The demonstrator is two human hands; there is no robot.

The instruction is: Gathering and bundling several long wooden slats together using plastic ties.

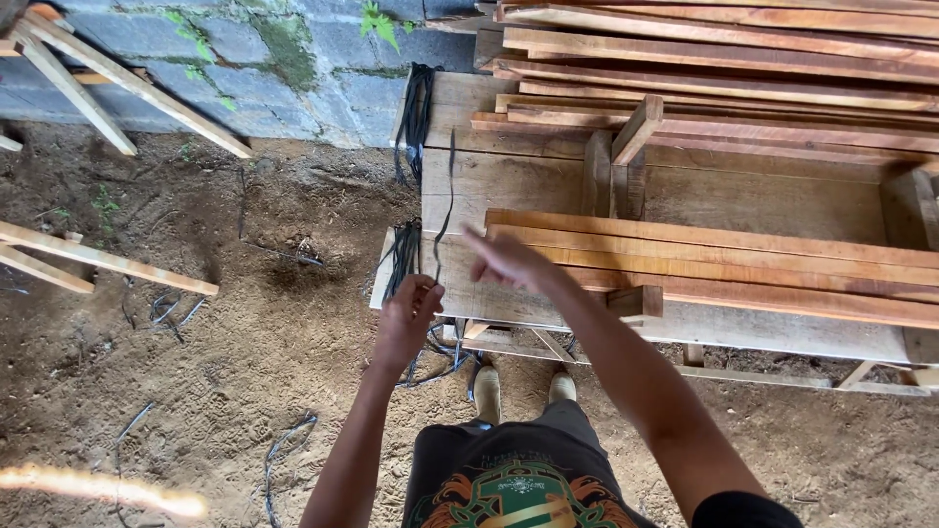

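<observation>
My left hand (409, 318) is closed on a thin black strip (449, 200) at the left end of a wooden workbench (753, 210). The strip runs up from the hand over the bench top. My right hand (507, 259) hovers just right of the strip with fingers spread, and it is blurred. A bundle of similar black strips (402, 256) hangs over the bench's left edge beside my left hand. A second bundle (418, 110) hangs at the bench's far left corner.
Long reddish wooden slats (724, 264) lie across the bench, and more slats (724, 59) are stacked behind. Loose wooden battens (98, 259) lie on the sandy ground at left. A block wall (293, 59) stands beyond. Black scraps (284, 450) litter the ground.
</observation>
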